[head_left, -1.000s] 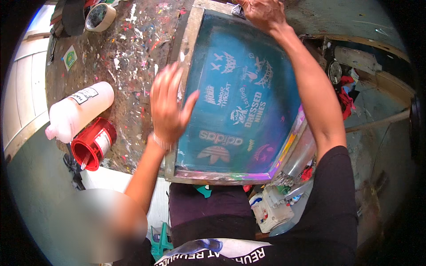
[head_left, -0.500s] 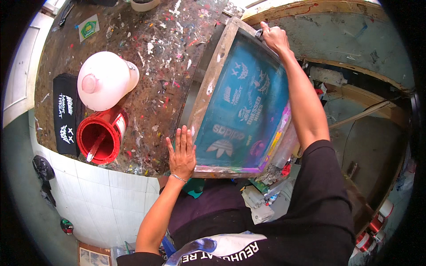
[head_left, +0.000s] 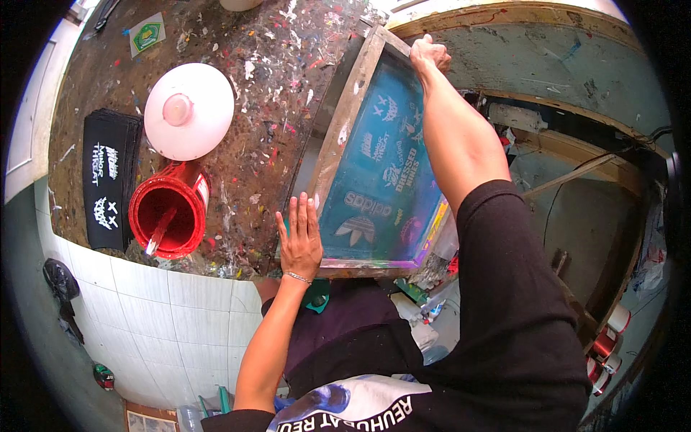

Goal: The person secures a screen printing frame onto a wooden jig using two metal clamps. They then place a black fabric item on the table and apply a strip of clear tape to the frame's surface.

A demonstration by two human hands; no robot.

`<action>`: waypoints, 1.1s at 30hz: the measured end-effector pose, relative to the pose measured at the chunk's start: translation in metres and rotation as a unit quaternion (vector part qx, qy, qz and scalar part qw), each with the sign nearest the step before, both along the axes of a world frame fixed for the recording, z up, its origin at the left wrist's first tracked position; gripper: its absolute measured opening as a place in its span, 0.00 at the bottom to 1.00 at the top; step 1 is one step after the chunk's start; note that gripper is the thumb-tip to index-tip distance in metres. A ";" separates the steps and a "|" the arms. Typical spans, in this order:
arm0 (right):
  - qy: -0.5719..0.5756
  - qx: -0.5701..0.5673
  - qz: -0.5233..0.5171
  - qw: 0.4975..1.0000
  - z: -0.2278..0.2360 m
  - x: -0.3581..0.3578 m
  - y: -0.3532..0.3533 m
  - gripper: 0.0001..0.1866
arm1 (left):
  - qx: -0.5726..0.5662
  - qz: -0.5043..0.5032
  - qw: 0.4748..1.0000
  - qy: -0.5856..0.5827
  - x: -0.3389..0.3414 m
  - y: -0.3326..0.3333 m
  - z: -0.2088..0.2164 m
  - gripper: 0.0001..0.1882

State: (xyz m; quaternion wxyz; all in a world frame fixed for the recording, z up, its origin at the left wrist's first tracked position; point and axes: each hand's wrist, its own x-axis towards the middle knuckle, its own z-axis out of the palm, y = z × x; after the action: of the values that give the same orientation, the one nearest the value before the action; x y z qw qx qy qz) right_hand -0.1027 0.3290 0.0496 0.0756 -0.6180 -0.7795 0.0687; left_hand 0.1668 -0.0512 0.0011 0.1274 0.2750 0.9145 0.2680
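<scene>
A wood-framed printing screen (head_left: 344,129) with blue-green mesh lies slanted at the table's right side, pale designs showing in the mesh. My left hand (head_left: 301,245) is flat, fingers stretched, on its near left corner. At the far right end of the screen, my right hand (head_left: 430,56) is closed with curled fingers; what they hold is hidden from here. My right forearm crosses over the mesh's right side. Left of the screen stands an open red tub (head_left: 169,219) with red inside and a stick-like tool (head_left: 160,232) leaning in it.
A pinkish-white plastic bottle (head_left: 205,119) stands behind the tub. A stack of black printed cloth pieces (head_left: 108,180) lies to its left. A green sticker (head_left: 147,34) is farther back on the paint-spattered table (head_left: 263,158). Wooden-framed panels (head_left: 597,129) stand at right.
My right hand has shifted slightly left at the far end, and its forearm has swung left over more of the mesh. My left hand stays on the corner. The view has tilted a little.
</scene>
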 end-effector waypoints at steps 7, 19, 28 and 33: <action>-0.099 -0.100 0.191 0.971 0.004 0.027 0.083 0.35 | 0.006 -0.003 1.000 -0.014 0.000 0.006 0.003 0.35; -0.177 0.140 0.874 0.429 0.061 0.012 0.151 0.30 | -0.014 0.005 1.000 0.002 -0.003 0.007 0.004 0.46; -0.050 0.062 0.941 0.328 0.021 -0.019 0.167 0.23 | -0.033 0.008 0.999 0.017 0.004 0.008 -0.001 0.44; 0.009 0.059 0.952 0.301 0.005 -0.030 0.186 0.23 | -0.049 0.006 0.998 0.027 0.003 0.009 0.000 0.45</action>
State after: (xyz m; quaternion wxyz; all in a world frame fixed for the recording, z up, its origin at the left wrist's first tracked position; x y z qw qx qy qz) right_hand -0.1324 0.5149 0.0548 0.0009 0.5607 -0.8264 0.0518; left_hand 0.1698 -0.0425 0.0010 0.1148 0.2698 0.9313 0.2160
